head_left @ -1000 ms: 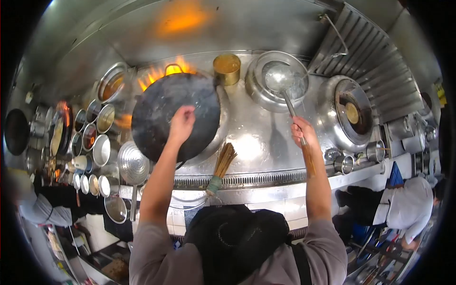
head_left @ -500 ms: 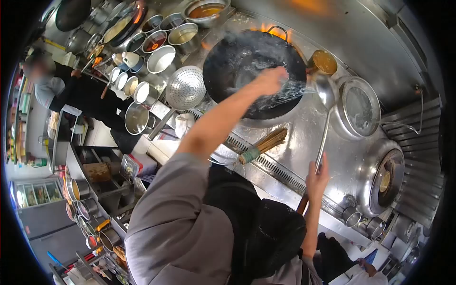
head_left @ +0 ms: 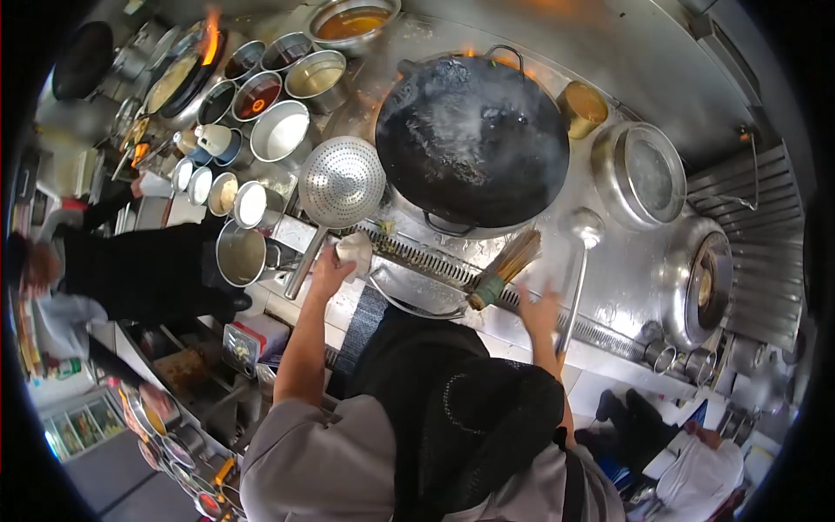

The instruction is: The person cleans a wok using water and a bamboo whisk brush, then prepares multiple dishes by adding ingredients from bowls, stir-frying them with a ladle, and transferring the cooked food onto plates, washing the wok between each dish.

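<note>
My left hand is closed on a folded white cloth at the front edge of the range, beside the handle of a perforated strainer. My right hand, a little blurred, hangs with fingers apart and nothing in them. It is between a bamboo wok brush and a ladle, which lies on the steel top with its handle toward me. Ahead sits a large black wok, steaming, with flames behind its far rim and a loop handle at its near side.
Left of the wok stand several metal pots of liquids and a bowl of amber liquid. A brass-coloured container and a lidded steel pot are at right. Co-workers are at far left and lower right.
My left hand has come back from over the wok to the white cloth. My right hand has let go of the ladle, which now rests on the range; the splashing water is gone.
</note>
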Available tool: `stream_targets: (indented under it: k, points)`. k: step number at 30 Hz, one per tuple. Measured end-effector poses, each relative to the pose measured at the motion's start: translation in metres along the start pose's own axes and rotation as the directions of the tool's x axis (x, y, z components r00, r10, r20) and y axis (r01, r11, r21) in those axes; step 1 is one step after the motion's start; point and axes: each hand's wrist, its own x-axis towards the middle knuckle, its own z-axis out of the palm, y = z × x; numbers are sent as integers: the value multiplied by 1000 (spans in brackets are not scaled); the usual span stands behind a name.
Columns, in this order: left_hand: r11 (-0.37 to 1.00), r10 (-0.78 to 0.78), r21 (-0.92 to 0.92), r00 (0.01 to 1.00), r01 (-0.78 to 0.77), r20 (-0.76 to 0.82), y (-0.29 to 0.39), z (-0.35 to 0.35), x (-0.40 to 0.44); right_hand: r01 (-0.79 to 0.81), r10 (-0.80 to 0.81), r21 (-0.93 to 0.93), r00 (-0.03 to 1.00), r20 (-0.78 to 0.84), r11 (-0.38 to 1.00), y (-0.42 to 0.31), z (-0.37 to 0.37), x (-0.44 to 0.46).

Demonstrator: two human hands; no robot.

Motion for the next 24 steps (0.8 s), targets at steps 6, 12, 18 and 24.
stream_targets:
  k: [6,12,18,24]
  points:
    - [964,229,106,964,-243,132,36,1,11,-128,68,463,987,144,877,-62,64,4]
    - [474,232,-874,943,104,237,84,-16,19,6,98,750,991,-94,661,-89,-112,-40]
    - [196,312,-883,826,427,469,143,-35,32,-207,194,41,959,205,978,46,-37,-87]
    - [246,221,-770,740,588,636,152,-38,38,-270,311,537,950,16,799,-44,-139,-73]
